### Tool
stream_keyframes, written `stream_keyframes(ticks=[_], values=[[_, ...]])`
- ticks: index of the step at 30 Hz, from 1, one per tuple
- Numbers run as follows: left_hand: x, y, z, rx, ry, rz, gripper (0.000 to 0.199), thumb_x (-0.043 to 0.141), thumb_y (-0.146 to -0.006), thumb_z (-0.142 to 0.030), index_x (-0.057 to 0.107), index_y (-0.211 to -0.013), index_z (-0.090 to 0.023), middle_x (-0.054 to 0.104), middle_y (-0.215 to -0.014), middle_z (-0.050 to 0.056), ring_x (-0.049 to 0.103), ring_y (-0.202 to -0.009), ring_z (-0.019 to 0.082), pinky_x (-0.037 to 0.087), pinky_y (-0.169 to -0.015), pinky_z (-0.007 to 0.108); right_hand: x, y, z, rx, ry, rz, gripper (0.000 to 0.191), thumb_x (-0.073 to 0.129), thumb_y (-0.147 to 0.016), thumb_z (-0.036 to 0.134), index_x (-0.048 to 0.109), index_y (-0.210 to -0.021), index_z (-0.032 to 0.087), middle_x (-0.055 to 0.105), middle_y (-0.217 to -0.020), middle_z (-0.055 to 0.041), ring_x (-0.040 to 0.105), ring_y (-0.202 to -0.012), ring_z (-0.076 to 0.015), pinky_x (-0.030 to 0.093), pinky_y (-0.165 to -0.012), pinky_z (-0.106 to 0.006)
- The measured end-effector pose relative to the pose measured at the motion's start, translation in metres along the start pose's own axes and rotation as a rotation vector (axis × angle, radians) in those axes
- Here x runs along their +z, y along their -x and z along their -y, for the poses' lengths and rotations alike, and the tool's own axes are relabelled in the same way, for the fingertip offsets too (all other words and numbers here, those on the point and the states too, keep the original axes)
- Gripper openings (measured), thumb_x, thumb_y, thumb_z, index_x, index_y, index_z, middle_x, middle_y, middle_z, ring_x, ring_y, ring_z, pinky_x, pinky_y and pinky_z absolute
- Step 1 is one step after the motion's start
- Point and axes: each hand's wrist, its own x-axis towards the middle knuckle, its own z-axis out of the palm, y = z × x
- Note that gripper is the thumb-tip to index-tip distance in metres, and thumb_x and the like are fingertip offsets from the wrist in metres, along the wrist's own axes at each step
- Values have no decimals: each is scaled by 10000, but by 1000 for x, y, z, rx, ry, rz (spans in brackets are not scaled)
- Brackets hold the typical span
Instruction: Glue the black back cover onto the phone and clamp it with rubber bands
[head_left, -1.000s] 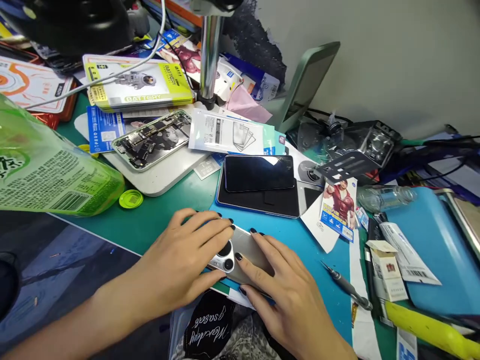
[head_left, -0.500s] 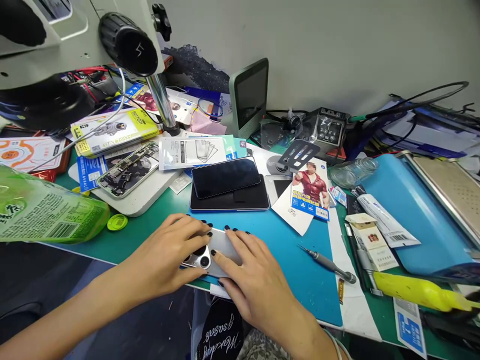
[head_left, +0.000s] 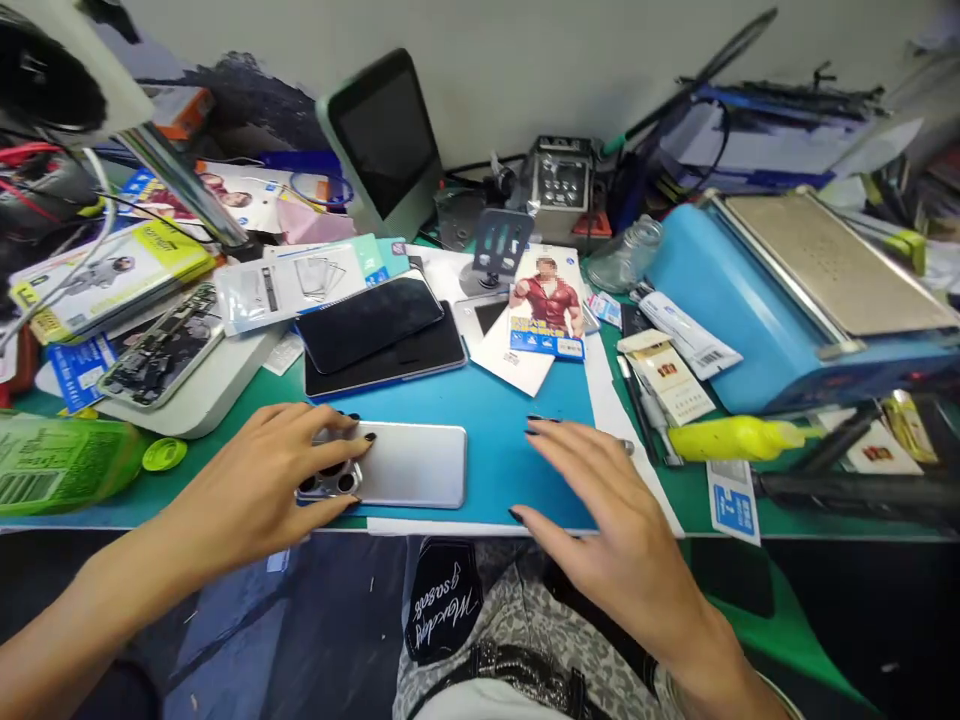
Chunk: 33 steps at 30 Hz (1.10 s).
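Observation:
A silver phone (head_left: pixel 416 465) lies back side up on the blue mat (head_left: pixel 491 400), near the table's front edge. My left hand (head_left: pixel 289 470) grips its camera end, fingertips on the back and the thumb at the near edge. To the right of the phone, my right hand (head_left: pixel 600 500) is apart from it, fingers spread, over the mat and holding nothing visible. It covers most of a screwdriver, whose tip end is hidden. Behind the silver phone, a dark phone (head_left: pixel 371 320) rests on a black tablet-like panel (head_left: pixel 442 350).
An opened phone (head_left: pixel 165 345) and a green bottle (head_left: pixel 67 460) are at the left. Packets and a card with a figure (head_left: pixel 547 300) lie behind. At the right stand a blue machine (head_left: pixel 742 300), a yellow bottle (head_left: pixel 731 438) and a cigarette box (head_left: pixel 671 375).
My right hand has let go of the silver phone and moved right, its fingers spread. My left hand stays on the camera end. The view has turned to the right.

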Motion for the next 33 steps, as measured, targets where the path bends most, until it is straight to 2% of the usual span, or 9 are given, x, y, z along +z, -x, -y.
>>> stream_keyframes(ticks=[4,8,10,17,24,28,33], values=[[-4,-3,-4,17,-83,23,260,548,-903,-342,655,-1119,-246,601,-1164,56,595,-1038,292,442,-926,495,12,13,13,-25,-75,122,365,632,-860,183,616,-1220,127,640,-1277,-122,527,-1226,-276,494,-1012,-479],[2,-1,3,84,-98,18,317,578,-884,-444,649,-1122,-247,596,-1217,61,598,-1040,287,484,-908,486,24,13,21,-126,-56,284,372,616,-891,235,597,-1260,188,510,-1443,-91,414,-1355,-280,367,-1130,-527],[4,-1,6,99,-94,13,356,591,-870,-486,652,-1128,-248,601,-1226,85,603,-1035,282,509,-893,477,29,13,20,-170,-55,320,336,581,-918,252,600,-1250,201,495,-1459,-74,385,-1381,-274,322,-1156,-535],[2,0,5,93,-69,8,336,599,-867,-468,677,-1124,-266,631,-1193,94,605,-1058,274,544,-875,416,39,17,9,-240,-80,306,313,459,-969,200,615,-1240,206,548,-1417,-39,446,-1339,-262,308,-1160,-532],[3,1,3,72,-76,1,364,600,-860,-484,693,-1115,-241,643,-1181,97,615,-1051,281,554,-850,411,43,17,10,-188,-100,226,312,492,-933,146,661,-1181,231,588,-1375,-44,496,-1301,-241,369,-1124,-521],[2,-2,-3,55,-86,-10,382,626,-831,-508,700,-1091,-238,652,-1182,100,622,-1052,301,559,-833,414,41,16,13,-172,-99,228,307,484,-932,146,661,-1169,227,592,-1371,-38,493,-1301,-251,365,-1124,-528],[9,-18,-20,182,-13,-38,295,612,-875,-375,669,-1105,-201,643,-1236,122,607,-1108,279,540,-927,445,40,16,16,-142,-104,236,285,488,-930,146,654,-1144,234,585,-1378,-17,489,-1296,-237,342,-1141,-509]])
